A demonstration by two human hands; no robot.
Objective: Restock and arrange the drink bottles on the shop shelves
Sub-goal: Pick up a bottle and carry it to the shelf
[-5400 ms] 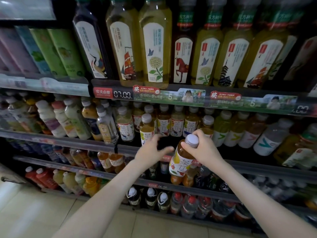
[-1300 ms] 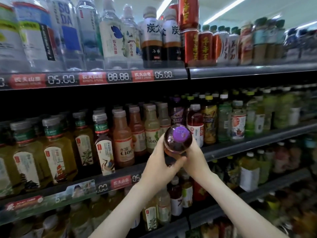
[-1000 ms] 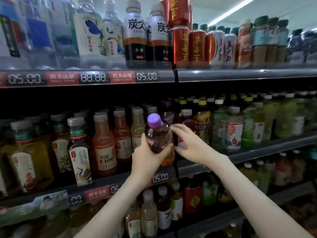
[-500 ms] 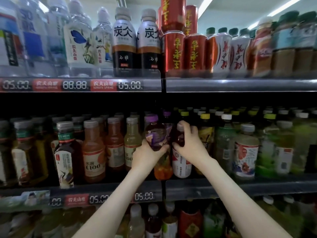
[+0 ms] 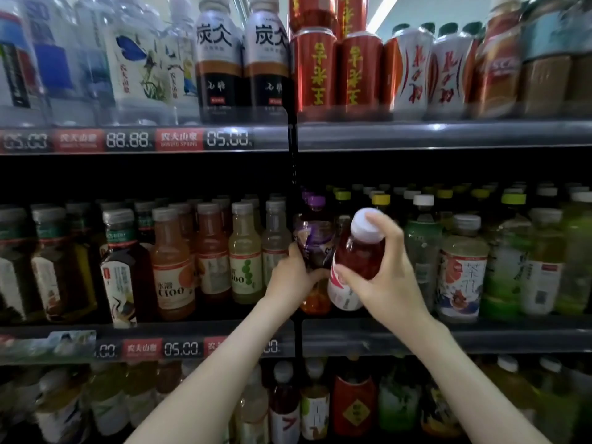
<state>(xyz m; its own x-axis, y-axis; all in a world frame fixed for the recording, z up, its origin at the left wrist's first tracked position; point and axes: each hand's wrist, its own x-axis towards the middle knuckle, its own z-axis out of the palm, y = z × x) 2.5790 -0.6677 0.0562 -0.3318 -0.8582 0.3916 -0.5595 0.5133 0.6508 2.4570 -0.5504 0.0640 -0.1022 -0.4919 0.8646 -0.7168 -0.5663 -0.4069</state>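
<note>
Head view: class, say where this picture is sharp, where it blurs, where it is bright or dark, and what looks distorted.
Head view: sharpest at the centre, on the white-capped red bottle in the right hand and the purple-capped bottle in the left hand; head view: far-right bottles smear; head view: ceiling light bright, bottom row dim; head view: top-left water bottles lean, wide-angle.

Headroom above caps [image 5: 242, 207] (bottles [image 5: 245, 267] packed tight)
</note>
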